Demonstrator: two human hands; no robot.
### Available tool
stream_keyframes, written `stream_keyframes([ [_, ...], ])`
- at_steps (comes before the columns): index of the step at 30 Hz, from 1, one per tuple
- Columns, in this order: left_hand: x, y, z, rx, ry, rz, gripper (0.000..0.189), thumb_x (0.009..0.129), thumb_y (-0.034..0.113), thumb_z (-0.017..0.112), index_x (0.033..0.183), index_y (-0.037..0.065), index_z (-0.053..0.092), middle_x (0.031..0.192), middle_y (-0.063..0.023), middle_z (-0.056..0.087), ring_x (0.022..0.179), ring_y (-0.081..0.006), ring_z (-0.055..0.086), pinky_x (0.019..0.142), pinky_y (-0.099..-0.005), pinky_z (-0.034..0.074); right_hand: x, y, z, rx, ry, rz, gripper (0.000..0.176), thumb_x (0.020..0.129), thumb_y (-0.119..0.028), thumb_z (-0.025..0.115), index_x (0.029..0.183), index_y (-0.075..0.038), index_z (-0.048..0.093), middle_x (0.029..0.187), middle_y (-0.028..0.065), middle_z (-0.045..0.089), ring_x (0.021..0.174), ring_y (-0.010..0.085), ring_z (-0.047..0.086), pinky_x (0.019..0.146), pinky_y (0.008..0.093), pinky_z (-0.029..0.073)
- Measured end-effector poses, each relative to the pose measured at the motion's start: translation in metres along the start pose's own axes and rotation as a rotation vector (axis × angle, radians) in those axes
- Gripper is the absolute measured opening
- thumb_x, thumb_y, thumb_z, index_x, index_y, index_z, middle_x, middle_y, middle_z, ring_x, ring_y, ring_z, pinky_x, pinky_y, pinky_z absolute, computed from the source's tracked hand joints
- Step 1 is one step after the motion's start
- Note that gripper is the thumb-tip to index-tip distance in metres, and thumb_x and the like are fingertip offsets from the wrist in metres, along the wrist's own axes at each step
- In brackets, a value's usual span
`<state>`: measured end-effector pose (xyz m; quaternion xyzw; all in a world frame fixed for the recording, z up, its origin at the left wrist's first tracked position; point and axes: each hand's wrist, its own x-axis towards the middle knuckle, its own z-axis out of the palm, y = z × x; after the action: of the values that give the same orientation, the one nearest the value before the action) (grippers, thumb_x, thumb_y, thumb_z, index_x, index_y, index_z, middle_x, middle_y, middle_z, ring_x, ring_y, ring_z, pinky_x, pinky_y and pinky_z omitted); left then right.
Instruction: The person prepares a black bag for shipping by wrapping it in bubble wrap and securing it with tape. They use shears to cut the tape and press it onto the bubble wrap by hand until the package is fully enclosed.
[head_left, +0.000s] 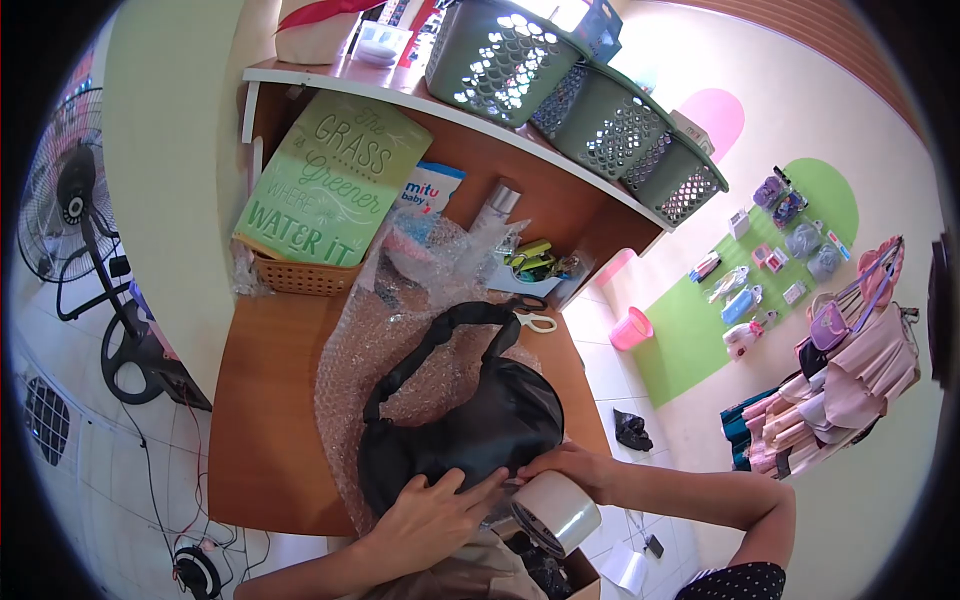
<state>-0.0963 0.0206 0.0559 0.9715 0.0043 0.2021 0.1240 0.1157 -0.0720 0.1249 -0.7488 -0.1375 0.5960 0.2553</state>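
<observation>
A black satiny handbag [470,425] with a gathered strap lies on a sheet of bubble wrap [340,375] at the table's near side. My left hand [430,515] rests with fingers stretched out against the bag's lower edge, its fingertips near my right hand. My right hand [567,470] is closed at the bag's lower right corner, with a wide roll of clear tape [556,513] at its fingers. Exactly how the fingers grip the roll is partly hidden. White-handled scissors [537,322] lie just beyond the bag.
Behind the wrap stand a green lettered sign [330,180], a brown basket [305,275] and a silver-capped bottle [497,205]. Green baskets [500,65] line the shelf above. An open cardboard box [582,575] is below my right hand. A fan [75,195] stands at left.
</observation>
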Motion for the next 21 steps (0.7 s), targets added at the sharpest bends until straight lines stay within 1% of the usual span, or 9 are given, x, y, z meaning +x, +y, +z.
stream_keyframes([
  [4, 0.001, 0.003, -0.003, 0.009, -0.021, -0.030, 0.040, 0.081, 0.016, 0.054, 0.120, 0.009, 0.060, 0.141, 0.0001, 0.045, 0.085, -0.0153, 0.050, 0.057, -0.0291, 0.051, -0.019, -0.012, 0.008, -0.172, 0.016, 0.087, 0.034, 0.079, -0.039, 0.067, 0.101, -0.014, 0.069, 0.093, -0.0016, 0.065, 0.089, 0.0095, 0.058, 0.078, 0.0248, 0.042],
  [8, 0.002, 0.003, -0.004, 0.013, -0.042, -0.053, 0.038, 0.082, 0.016, 0.053, 0.118, 0.009, 0.061, 0.141, 0.0003, 0.045, 0.086, -0.0161, 0.050, 0.057, -0.0299, 0.051, -0.033, -0.012, 0.012, -0.151, -0.085, 0.001, 0.041, 0.078, -0.044, 0.067, 0.106, -0.013, 0.067, 0.100, -0.0022, 0.063, 0.095, 0.0097, 0.055, 0.083, 0.0270, 0.040],
  [11, 0.003, 0.005, -0.002, -0.006, -0.041, -0.066, 0.038, 0.082, 0.016, 0.053, 0.118, 0.009, 0.061, 0.142, 0.0009, 0.044, 0.087, -0.0167, 0.050, 0.058, -0.0304, 0.050, -0.044, -0.010, 0.017, -0.166, -0.023, -0.014, 0.054, 0.076, -0.044, 0.070, 0.116, -0.009, 0.062, 0.102, 0.0016, 0.063, 0.097, 0.0101, 0.056, 0.081, 0.0264, 0.042],
  [13, 0.003, 0.006, 0.002, 0.047, -0.011, -0.108, 0.039, 0.080, 0.024, 0.060, 0.119, 0.020, 0.062, 0.140, 0.0117, 0.045, 0.079, -0.0140, 0.046, 0.057, -0.0274, 0.043, -0.054, -0.011, 0.024, -0.173, -0.037, -0.061, 0.072, 0.073, -0.041, 0.074, 0.128, -0.002, 0.050, 0.110, 0.0092, 0.061, 0.103, 0.0150, 0.056, 0.084, 0.0281, 0.045],
  [14, 0.003, 0.006, 0.002, 0.053, -0.015, -0.108, 0.039, 0.080, 0.024, 0.060, 0.119, 0.020, 0.062, 0.140, 0.0117, 0.045, 0.079, -0.0140, 0.046, 0.057, -0.0274, 0.043, -0.054, -0.005, 0.023, -0.170, -0.041, -0.065, 0.072, 0.073, -0.041, 0.074, 0.128, -0.002, 0.050, 0.110, 0.0092, 0.061, 0.103, 0.0150, 0.056, 0.084, 0.0281, 0.045],
  [17, 0.003, 0.006, 0.000, 0.041, -0.004, -0.122, 0.037, 0.082, 0.024, 0.058, 0.119, 0.021, 0.063, 0.140, 0.0122, 0.046, 0.078, -0.0142, 0.046, 0.058, -0.0277, 0.044, -0.056, 0.021, 0.023, -0.257, 0.133, -0.374, 0.096, 0.069, -0.041, 0.080, 0.137, 0.007, 0.033, 0.124, 0.0206, 0.052, 0.110, 0.0245, 0.055, 0.093, 0.0331, 0.044],
  [18, 0.003, 0.007, -0.001, 0.034, 0.002, -0.129, 0.037, 0.082, 0.024, 0.058, 0.118, 0.022, 0.063, 0.139, 0.0124, 0.046, 0.078, -0.0142, 0.046, 0.058, -0.0276, 0.044, -0.060, 0.029, 0.026, -0.253, 0.131, -0.379, 0.096, 0.069, -0.041, 0.080, 0.137, 0.007, 0.033, 0.124, 0.0206, 0.052, 0.110, 0.0245, 0.055, 0.093, 0.0331, 0.044],
  [20, 0.004, 0.007, -0.003, 0.037, 0.005, -0.128, 0.036, 0.082, 0.024, 0.058, 0.118, 0.022, 0.063, 0.138, 0.0125, 0.047, 0.078, -0.0142, 0.046, 0.058, -0.0275, 0.044, -0.066, 0.045, 0.034, -0.390, 0.266, -0.669, 0.097, 0.068, -0.042, 0.080, 0.137, 0.008, 0.032, 0.123, 0.0202, 0.052, 0.112, 0.0241, 0.053, 0.094, 0.0348, 0.043],
  [21, 0.004, 0.008, -0.004, 0.052, -0.007, -0.131, 0.036, 0.082, 0.024, 0.058, 0.118, 0.022, 0.063, 0.138, 0.0129, 0.047, 0.077, -0.0140, 0.046, 0.059, -0.0271, 0.044, -0.070, 0.052, 0.039, -0.401, 0.335, -0.726, 0.091, 0.067, -0.040, 0.081, 0.133, 0.006, 0.038, 0.122, 0.0193, 0.052, 0.115, 0.0253, 0.050, 0.096, 0.0369, 0.041],
])
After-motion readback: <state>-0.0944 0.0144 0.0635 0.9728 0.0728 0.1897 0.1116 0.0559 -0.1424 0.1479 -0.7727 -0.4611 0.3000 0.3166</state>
